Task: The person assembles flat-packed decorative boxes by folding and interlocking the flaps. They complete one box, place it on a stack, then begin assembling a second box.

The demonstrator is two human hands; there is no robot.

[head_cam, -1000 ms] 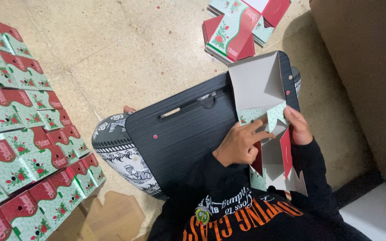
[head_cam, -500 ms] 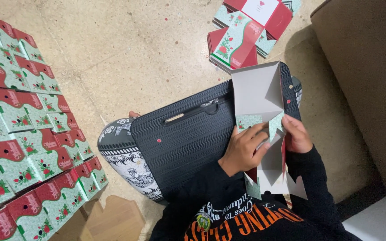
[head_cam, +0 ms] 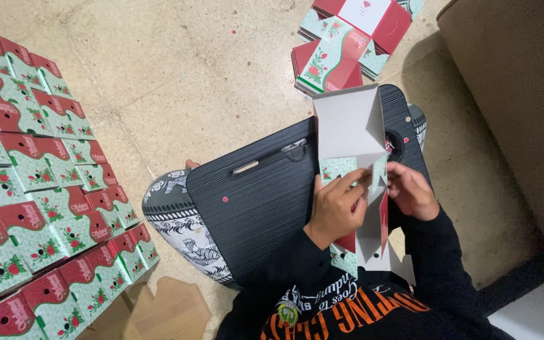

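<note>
The person sits on the floor (head_cam: 177,75) with a black ribbed lap board (head_cam: 272,201) across the knees, serving as the work surface. Both hands meet over its right end on an unfolded carton blank (head_cam: 347,126), whose plain grey inside faces up while green and red printed flaps show at its lower part. The left hand (head_cam: 338,208) has its grip clenched on a green flap of the blank, fingers curled over the edge; the right hand (head_cam: 413,192) pinches the neighbouring flap just beside it, so both grips are grasping the same piece of card. A stack of flat blanks (head_cam: 347,44) lies on the floor beyond the board. To the left stand rows of finished green-and-red boxes (head_cam: 33,182), packed tightly side by side.
</note>
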